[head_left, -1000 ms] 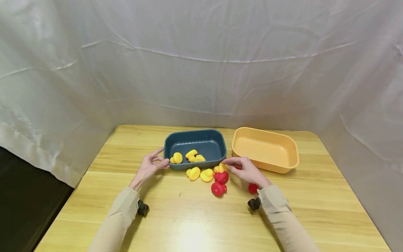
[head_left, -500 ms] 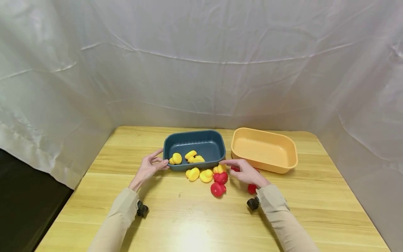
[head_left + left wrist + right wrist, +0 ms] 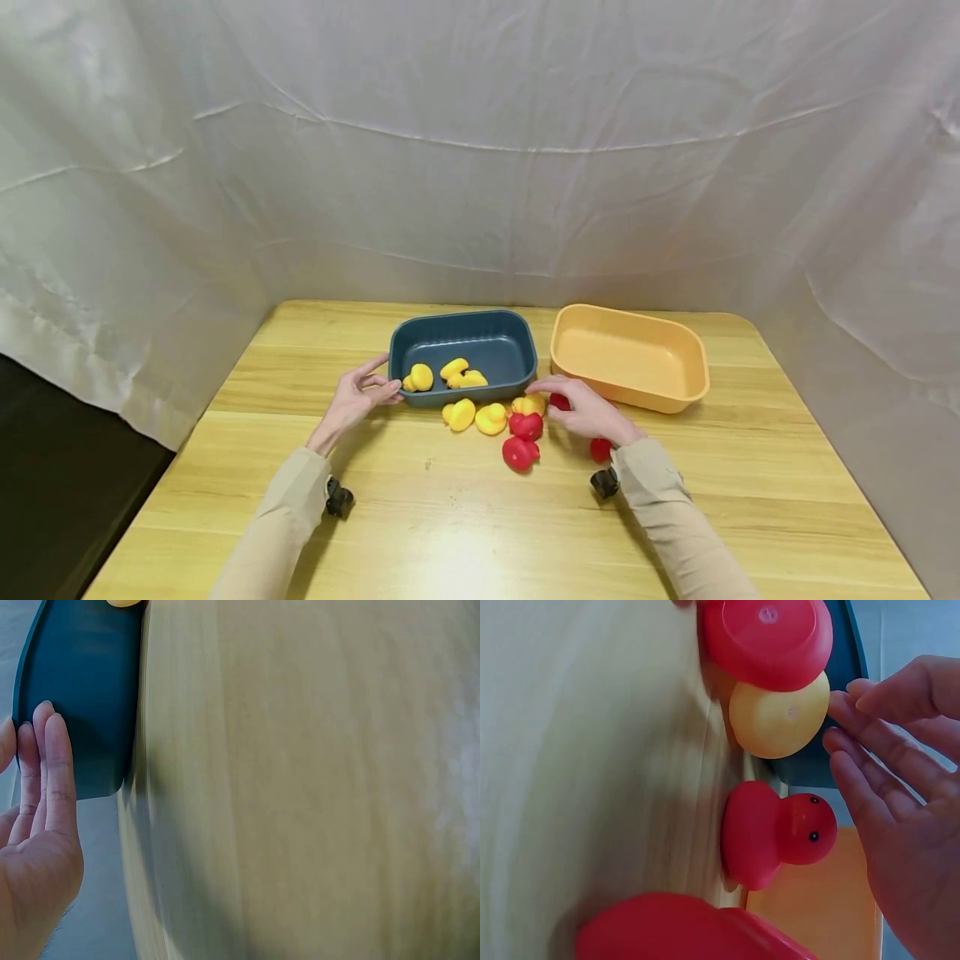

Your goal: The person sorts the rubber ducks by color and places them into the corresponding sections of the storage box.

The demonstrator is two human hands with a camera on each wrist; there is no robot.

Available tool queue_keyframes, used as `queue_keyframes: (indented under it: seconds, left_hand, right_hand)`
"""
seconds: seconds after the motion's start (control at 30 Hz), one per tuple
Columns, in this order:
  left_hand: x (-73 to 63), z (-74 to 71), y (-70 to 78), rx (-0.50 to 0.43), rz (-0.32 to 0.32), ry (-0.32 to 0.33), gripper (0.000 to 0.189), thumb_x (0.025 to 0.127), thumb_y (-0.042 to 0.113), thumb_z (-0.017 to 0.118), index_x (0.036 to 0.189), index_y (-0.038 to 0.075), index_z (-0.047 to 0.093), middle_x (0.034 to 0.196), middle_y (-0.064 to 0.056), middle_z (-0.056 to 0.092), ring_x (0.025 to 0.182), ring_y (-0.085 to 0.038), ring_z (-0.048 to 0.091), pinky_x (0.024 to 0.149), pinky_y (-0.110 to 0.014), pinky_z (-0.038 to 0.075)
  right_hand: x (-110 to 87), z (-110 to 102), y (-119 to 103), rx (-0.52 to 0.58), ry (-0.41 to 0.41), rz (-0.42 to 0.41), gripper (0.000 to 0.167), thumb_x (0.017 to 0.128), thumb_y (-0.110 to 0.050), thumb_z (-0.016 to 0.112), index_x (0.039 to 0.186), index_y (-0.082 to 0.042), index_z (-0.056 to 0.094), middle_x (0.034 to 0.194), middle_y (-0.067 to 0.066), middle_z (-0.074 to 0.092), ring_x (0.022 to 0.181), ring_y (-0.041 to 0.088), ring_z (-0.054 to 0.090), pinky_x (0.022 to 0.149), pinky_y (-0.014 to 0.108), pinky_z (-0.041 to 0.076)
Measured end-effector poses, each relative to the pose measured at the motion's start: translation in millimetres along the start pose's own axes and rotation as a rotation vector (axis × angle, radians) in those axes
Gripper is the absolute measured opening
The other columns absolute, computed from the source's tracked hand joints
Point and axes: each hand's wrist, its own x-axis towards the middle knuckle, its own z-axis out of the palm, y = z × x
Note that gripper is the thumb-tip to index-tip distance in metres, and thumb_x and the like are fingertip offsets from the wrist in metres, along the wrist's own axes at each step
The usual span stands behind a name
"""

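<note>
My left hand point(image 3: 356, 400) touches the left end of a dark blue bin point(image 3: 517, 354) with straight fingers, also seen in the left wrist view. Inside that bin lie a few yellow rubber ducks point(image 3: 420, 377). At its front wall a yellow duck point(image 3: 531, 405) lies tipped, its underside toward the right wrist camera. My right hand point(image 3: 588, 412) is at this duck, fingers loosely bent, fingertips point(image 3: 841, 705) close beside or touching it. Against it sits a red rubber duck point(image 3: 527, 426). Another red duck point(image 3: 754, 832) stands below my right fingers, partly hidden in the head view.
An orange bin point(image 3: 637, 346) stands right of the blue one. Two more yellow ducks point(image 3: 491, 419) lie before the blue bin. One red duck point(image 3: 521, 454) lies nearer me, and another point(image 3: 600, 450) shows beside my right wrist. A grey curtain point(image 3: 480, 167) rises behind the wooden table point(image 3: 420, 517).
The tipped yellow duck has shifted slightly right beneath my right fingertips. My right index finger stretched out over it, then drew back a little. My left hand stays at the blue bin.
</note>
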Motion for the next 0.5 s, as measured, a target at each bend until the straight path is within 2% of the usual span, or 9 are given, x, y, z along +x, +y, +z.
queue_keyframes:
  seconds: [0.17, 0.37, 0.5]
  left_hand:
    - [-0.2, -0.2, -0.3, -0.001, 0.003, 0.000, 0.072, 0.096, 0.004, 0.066, 0.155, -0.005, 0.028, 0.083, 0.003, 0.069, 0.081, -0.020, 0.077, 0.088, -0.048, 0.062]
    - [0.0, -0.3, -0.2, -0.010, -0.003, 0.000, 0.072, 0.096, 0.004, 0.066, 0.156, -0.005, 0.028, 0.083, 0.003, 0.069, 0.081, -0.019, 0.077, 0.089, -0.047, 0.062]
    - [0.2, -0.2, -0.1, -0.002, -0.001, 0.001, 0.072, 0.096, 0.005, 0.067, 0.156, -0.004, 0.028, 0.084, 0.003, 0.070, 0.081, -0.020, 0.077, 0.088, -0.047, 0.063]
  right_hand:
    - [-0.9, -0.8, 2.2, 0.001, 0.010, -0.025, 0.033, 0.090, 0.005, 0.060, 0.122, 0.001, 0.067, 0.123, 0.016, 0.068, 0.111, 0.030, 0.064, 0.102, 0.051, 0.054]
    - [-3.2, -3.4, 6.8, 0.005, 0.015, -0.057, 0.028, 0.089, 0.002, 0.067, 0.116, 0.001, 0.070, 0.114, 0.013, 0.071, 0.101, 0.026, 0.068, 0.094, 0.042, 0.059]
    - [-5.2, -6.3, 6.7, 0.038, -0.001, -0.032, 0.028, 0.089, 0.000, 0.070, 0.117, 0.003, 0.069, 0.112, 0.015, 0.071, 0.097, 0.026, 0.068, 0.090, 0.038, 0.061]
